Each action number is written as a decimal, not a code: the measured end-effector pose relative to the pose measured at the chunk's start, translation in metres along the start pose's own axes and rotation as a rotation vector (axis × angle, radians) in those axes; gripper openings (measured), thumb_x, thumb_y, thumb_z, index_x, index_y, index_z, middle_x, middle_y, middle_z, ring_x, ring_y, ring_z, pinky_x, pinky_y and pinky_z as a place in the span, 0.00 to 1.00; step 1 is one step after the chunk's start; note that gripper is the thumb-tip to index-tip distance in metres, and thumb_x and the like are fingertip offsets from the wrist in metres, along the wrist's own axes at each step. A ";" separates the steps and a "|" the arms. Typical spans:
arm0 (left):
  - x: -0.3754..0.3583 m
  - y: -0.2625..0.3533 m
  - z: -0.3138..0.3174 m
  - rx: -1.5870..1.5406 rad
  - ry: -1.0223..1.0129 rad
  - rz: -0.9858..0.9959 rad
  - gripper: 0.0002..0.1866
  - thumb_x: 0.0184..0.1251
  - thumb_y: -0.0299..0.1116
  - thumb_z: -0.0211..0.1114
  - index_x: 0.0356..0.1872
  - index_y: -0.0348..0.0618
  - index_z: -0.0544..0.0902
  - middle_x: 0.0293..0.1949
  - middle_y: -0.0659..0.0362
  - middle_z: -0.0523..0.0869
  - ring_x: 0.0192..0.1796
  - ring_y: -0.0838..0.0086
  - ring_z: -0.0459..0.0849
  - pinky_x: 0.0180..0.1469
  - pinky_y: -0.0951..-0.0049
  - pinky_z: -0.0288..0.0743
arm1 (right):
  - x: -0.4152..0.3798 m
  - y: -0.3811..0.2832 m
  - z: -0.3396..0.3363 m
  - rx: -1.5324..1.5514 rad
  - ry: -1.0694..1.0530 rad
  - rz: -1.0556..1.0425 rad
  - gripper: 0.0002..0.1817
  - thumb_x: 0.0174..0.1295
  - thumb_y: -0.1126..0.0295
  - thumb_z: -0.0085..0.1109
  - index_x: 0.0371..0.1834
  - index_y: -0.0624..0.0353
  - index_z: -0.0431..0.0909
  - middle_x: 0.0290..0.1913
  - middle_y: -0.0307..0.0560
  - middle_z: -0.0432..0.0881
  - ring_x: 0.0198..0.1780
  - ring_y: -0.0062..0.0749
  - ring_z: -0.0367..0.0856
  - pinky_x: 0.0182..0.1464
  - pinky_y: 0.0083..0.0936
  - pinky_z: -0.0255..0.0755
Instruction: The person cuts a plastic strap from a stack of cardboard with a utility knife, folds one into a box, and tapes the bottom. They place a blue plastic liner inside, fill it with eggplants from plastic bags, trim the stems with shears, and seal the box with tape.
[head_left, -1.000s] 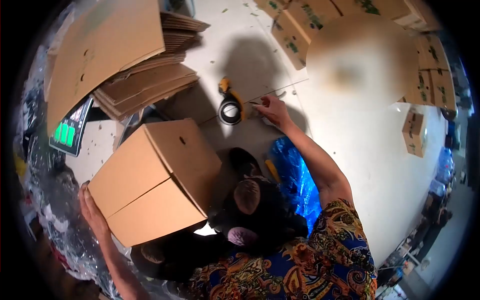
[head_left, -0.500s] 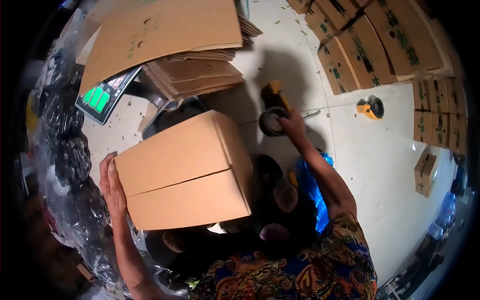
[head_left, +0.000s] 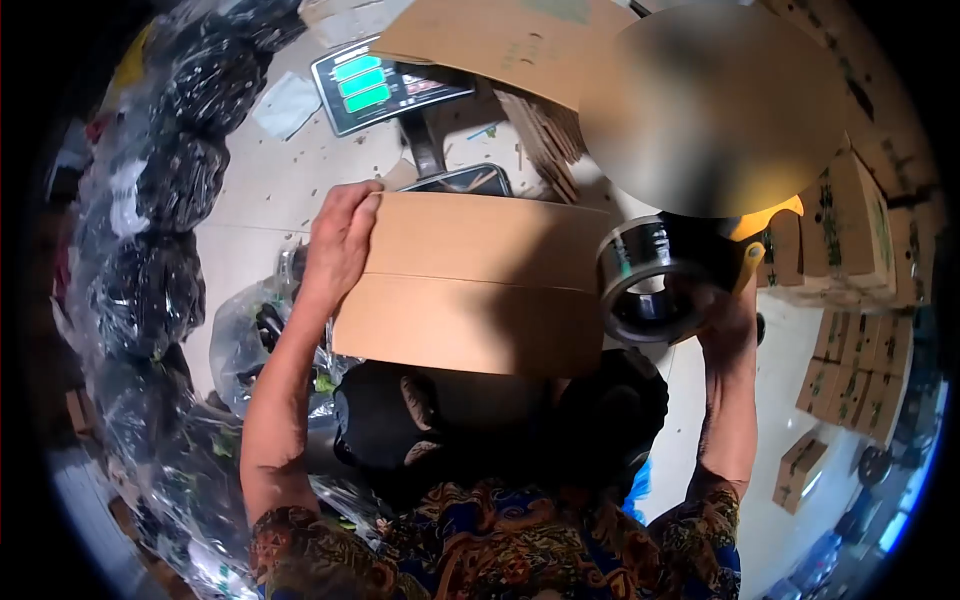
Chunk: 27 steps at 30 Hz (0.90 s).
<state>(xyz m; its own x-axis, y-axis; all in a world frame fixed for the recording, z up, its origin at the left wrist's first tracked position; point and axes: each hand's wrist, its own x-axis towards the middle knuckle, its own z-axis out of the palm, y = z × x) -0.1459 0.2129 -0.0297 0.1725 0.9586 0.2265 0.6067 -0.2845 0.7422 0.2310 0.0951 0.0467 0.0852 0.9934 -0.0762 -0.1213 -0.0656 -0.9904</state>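
Observation:
A cardboard box (head_left: pixel 450 240) sits before me over my lap, its two top flaps meeting at a seam. My left hand (head_left: pixel 345 235) grips the box's left end, the fingers bent over its far corner. In my right hand (head_left: pixel 725 310) is a tape dispenser (head_left: pixel 755 235) with yellow parts and a roll of dark printed tape. The roll is right at the box's right end, and a shadow falls across the flaps there. A blurred round patch hides the upper part of the dispenser.
Beyond the box stands a scale with a lit green display (head_left: pixel 363 83). Flattened cardboard sheets (head_left: pixel 480 45) are stacked behind it. Black bundles in clear plastic (head_left: pixel 150 290) line the left side. Packed cartons (head_left: pixel 850 370) stand at right, with a small carton (head_left: pixel 800 470) nearer me.
My right hand has lifted the tape dispenser from near the floor to the box's right end. The box has turned nearly level, and my view has shifted. My left hand has stayed on the box.

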 end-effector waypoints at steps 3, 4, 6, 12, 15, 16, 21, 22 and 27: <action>0.000 -0.005 0.001 0.019 0.036 0.049 0.12 0.72 0.34 0.56 0.48 0.40 0.82 0.45 0.48 0.82 0.50 0.55 0.81 0.55 0.65 0.73 | 0.007 -0.030 0.059 -0.091 -0.180 -0.040 0.43 0.44 0.70 0.79 0.64 0.61 0.64 0.57 0.46 0.76 0.59 0.30 0.76 0.62 0.31 0.70; -0.002 -0.005 0.000 0.016 0.031 0.040 0.12 0.72 0.34 0.56 0.49 0.39 0.82 0.46 0.48 0.82 0.50 0.56 0.81 0.56 0.66 0.73 | 0.014 -0.035 0.074 -0.304 -0.265 -0.129 0.40 0.45 0.73 0.78 0.62 0.61 0.65 0.57 0.46 0.77 0.60 0.31 0.77 0.62 0.32 0.71; -0.002 -0.006 0.000 0.011 0.017 0.017 0.13 0.73 0.34 0.57 0.50 0.39 0.81 0.47 0.49 0.82 0.52 0.58 0.81 0.57 0.67 0.72 | 0.025 -0.030 0.105 -0.347 -0.376 -0.164 0.36 0.47 0.75 0.77 0.59 0.62 0.66 0.54 0.45 0.78 0.57 0.29 0.78 0.60 0.30 0.73; -0.004 -0.018 0.007 0.023 0.090 0.116 0.11 0.71 0.34 0.58 0.47 0.40 0.82 0.43 0.50 0.81 0.50 0.56 0.79 0.55 0.63 0.72 | 0.046 0.004 0.135 -0.867 -0.497 -0.396 0.34 0.47 0.72 0.78 0.56 0.59 0.69 0.46 0.50 0.82 0.47 0.40 0.84 0.48 0.31 0.77; -0.005 -0.025 0.012 -0.007 0.132 0.156 0.10 0.69 0.31 0.59 0.48 0.42 0.81 0.44 0.51 0.81 0.51 0.54 0.78 0.55 0.61 0.72 | 0.044 -0.001 0.141 -0.903 -0.462 -0.484 0.33 0.47 0.68 0.78 0.55 0.58 0.69 0.42 0.53 0.83 0.43 0.50 0.84 0.45 0.35 0.78; -0.005 -0.026 0.014 -0.045 0.149 0.164 0.10 0.68 0.31 0.60 0.48 0.44 0.81 0.43 0.51 0.81 0.50 0.54 0.77 0.55 0.60 0.71 | 0.043 -0.002 0.145 -0.925 -0.447 -0.474 0.33 0.47 0.68 0.78 0.55 0.58 0.70 0.42 0.53 0.83 0.44 0.51 0.84 0.45 0.35 0.78; -0.015 -0.002 -0.006 -0.158 0.485 0.240 0.10 0.68 0.32 0.61 0.47 0.42 0.81 0.41 0.54 0.83 0.44 0.59 0.80 0.49 0.65 0.74 | 0.038 -0.009 0.154 -1.039 -0.458 -0.410 0.35 0.45 0.71 0.78 0.56 0.57 0.68 0.43 0.53 0.84 0.44 0.48 0.86 0.47 0.34 0.78; -0.022 0.015 -0.019 -0.362 0.351 0.051 0.10 0.70 0.33 0.60 0.47 0.42 0.81 0.40 0.56 0.83 0.43 0.64 0.80 0.49 0.68 0.74 | 0.039 -0.010 0.155 -1.075 -0.473 -0.412 0.36 0.44 0.72 0.78 0.57 0.58 0.67 0.44 0.52 0.85 0.45 0.47 0.86 0.48 0.34 0.79; -0.042 0.060 -0.056 -0.857 -0.292 -0.265 0.13 0.75 0.36 0.54 0.45 0.38 0.82 0.36 0.63 0.82 0.40 0.83 0.77 0.47 0.79 0.72 | 0.039 -0.012 0.159 -1.132 -0.449 -0.340 0.37 0.43 0.67 0.81 0.55 0.58 0.67 0.44 0.53 0.85 0.44 0.46 0.86 0.46 0.35 0.79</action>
<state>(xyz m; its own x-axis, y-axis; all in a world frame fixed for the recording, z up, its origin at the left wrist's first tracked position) -0.1604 0.1551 0.0404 0.3685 0.9246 -0.0967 -0.1037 0.1442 0.9841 0.0784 0.1491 0.0735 -0.4237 0.9054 0.0269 0.7715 0.3762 -0.5132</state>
